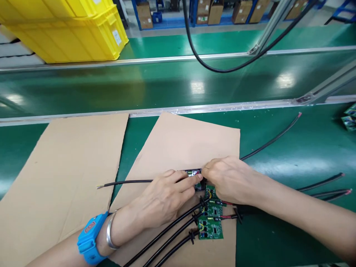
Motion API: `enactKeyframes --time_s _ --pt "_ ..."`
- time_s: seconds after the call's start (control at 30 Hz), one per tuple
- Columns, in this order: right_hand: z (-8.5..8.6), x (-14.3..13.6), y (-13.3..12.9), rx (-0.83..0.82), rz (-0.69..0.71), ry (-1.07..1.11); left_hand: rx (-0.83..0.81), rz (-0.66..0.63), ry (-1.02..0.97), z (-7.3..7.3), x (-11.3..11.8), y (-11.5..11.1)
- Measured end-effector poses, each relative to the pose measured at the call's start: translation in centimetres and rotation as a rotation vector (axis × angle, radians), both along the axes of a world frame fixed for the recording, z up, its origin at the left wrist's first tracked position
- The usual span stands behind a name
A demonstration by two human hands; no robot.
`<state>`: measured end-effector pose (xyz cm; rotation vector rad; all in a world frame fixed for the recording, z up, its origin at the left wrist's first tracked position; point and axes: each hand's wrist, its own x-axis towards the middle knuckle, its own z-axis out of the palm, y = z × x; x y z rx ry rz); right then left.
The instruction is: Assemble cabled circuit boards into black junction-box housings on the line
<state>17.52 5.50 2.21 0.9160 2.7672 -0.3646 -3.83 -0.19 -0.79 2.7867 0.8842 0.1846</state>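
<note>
A small circuit board in a dark case (194,173) lies on a cardboard sheet (194,137), partly covered by my fingers. My left hand (169,193) curls over it from the left, index fingertip pressing near its right end. Fingers closed in a pinch, my right hand (230,178) meets that same end; what it grips is hidden. A black cable (130,182) runs leftward from beneath my left hand. Just below my hands, several green circuit boards (211,226) sit in a column, with black cables (178,241) on their left and red-and-black wires (229,217) on their right.
Another cardboard sheet (80,159) lies at left on the green table (278,144). Stripped cable ends (278,137) stretch to the right. Yellow crates (83,37) stand at the back left. A black cable loop (222,69) hangs overhead; more boards (349,120) sit at the right edge.
</note>
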Motion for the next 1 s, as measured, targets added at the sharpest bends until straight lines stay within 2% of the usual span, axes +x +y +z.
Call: enactKeyframes --time_s 0.17,0.3,0.4,0.53,0.73,0.9,1.0 --pt "-0.4 -0.1 -0.7 0.087 0.003 -0.002 -0.034 0.048 0.016 0.2 0.4 0.0" --pt "-0.9 1.5 -0.8 0.103 -0.044 0.141 -0.018 0.031 0.001 0.2 0.3 0.2" --pt "-1.8 2.5 -0.7 0.132 0.037 0.263 0.013 0.025 -0.013 0.1 0.0 0.1" --pt "-2.9 2.8 -0.5 0.250 0.172 0.372 0.055 0.030 0.008 0.2 -0.1 0.1" --pt "-3.1 2.9 -0.3 0.307 0.257 0.406 0.006 0.019 0.023 0.7 0.3 0.0" --pt "-3.7 3.2 -0.5 0.256 0.193 0.413 -0.058 0.062 0.025 1.0 0.7 0.1" --pt "-4.0 3.1 -0.7 0.260 0.136 0.442 -0.008 0.047 -0.005 0.8 0.5 0.1"
